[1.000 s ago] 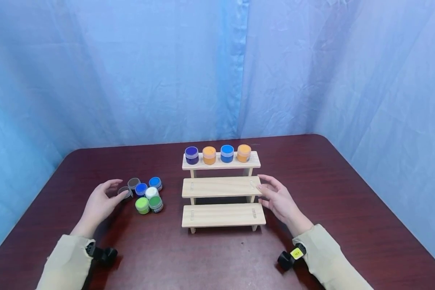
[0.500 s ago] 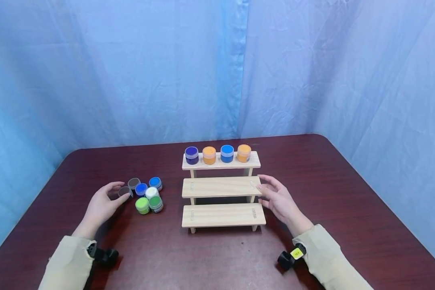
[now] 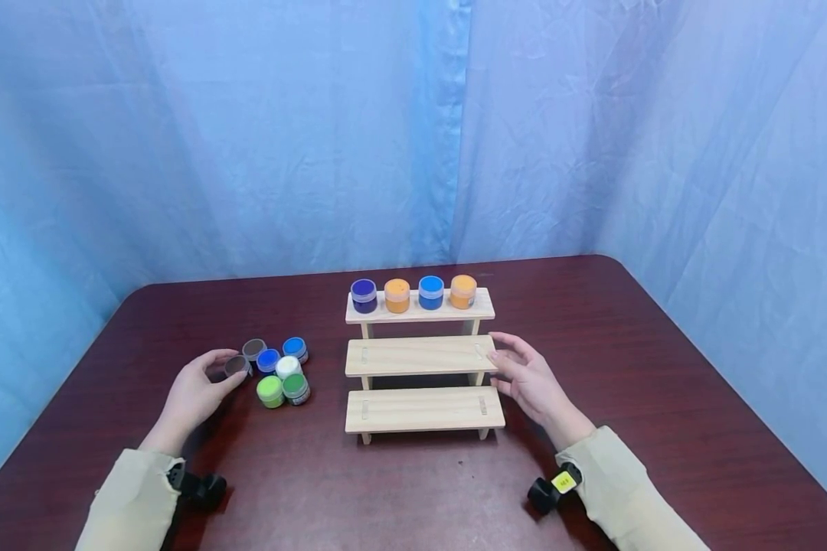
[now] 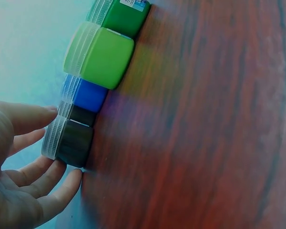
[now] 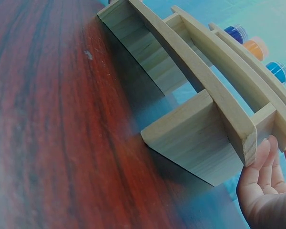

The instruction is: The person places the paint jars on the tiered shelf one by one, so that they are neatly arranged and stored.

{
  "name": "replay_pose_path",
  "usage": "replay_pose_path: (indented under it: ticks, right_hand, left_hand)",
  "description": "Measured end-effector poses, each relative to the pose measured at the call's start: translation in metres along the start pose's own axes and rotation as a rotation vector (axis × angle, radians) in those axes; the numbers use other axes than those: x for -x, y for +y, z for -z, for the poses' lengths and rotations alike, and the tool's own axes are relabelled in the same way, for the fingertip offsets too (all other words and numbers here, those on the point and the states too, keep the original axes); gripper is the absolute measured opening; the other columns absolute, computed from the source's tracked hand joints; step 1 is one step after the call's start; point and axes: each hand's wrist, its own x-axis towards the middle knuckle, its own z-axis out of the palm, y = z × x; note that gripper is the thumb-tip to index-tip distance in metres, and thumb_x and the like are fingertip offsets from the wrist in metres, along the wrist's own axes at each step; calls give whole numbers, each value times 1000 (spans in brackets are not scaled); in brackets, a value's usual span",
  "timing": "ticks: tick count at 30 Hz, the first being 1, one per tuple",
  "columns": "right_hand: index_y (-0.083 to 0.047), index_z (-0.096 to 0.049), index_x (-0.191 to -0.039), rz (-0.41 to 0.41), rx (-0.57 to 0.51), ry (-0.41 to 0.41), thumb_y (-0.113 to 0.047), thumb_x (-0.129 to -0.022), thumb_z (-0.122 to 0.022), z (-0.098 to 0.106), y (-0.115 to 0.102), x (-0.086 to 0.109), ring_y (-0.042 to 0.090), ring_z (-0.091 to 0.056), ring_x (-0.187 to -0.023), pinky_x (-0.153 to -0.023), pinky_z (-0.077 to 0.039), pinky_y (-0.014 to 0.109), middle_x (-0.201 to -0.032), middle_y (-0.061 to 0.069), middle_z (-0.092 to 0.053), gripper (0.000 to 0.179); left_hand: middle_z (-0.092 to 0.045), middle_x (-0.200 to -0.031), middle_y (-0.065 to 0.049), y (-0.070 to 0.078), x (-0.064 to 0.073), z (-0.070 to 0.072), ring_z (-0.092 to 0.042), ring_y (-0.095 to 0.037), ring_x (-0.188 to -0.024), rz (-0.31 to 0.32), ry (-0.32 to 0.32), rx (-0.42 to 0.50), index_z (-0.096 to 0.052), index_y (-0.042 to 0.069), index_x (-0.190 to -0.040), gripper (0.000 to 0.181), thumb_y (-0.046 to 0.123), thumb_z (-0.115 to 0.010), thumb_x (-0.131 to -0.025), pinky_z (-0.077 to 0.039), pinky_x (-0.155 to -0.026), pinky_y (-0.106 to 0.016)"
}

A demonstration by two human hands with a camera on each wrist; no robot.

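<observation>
My left hand (image 3: 194,394) grips a small dark paint jar (image 3: 237,367), its thumb on one side and fingers curled round the other. In the left wrist view the dark jar (image 4: 75,142) stands on the table between those fingertips (image 4: 69,183). My right hand (image 3: 532,385) holds the right end of a three-tier wooden rack (image 3: 420,356) at its middle shelf, thumb near the top edge. The right wrist view shows the fingers (image 5: 260,155) against the rack's end (image 5: 248,143); part of the grip is hidden.
Beside the left hand cluster another dark jar (image 3: 253,350), blue jars (image 3: 269,360), a white jar (image 3: 289,367), a light green jar (image 3: 270,391) and a dark green jar (image 3: 296,389). Purple (image 3: 364,296), orange (image 3: 397,296) and blue (image 3: 430,293) jars line the top shelf.
The left hand has moved slightly to the right and its thumb and fingers have closed round the dark paint jar. The right hand and the rack have stayed put.
</observation>
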Motion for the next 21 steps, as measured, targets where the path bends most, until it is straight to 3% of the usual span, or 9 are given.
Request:
replay_pose_path:
  ticks: [21]
  right_hand:
    - [-3,-26,-142,2,-12,2,-9,-95,-48,0,3,-2,4,-57,-78,-68,-48,21,-95,-6,-54,52]
  left_hand:
    - [-55,-120,-29,-1,-2,-2,-53,-43,-109,-5,0,0,-53,-1,-123,39,12,-61,-88,-43,-94,-57]
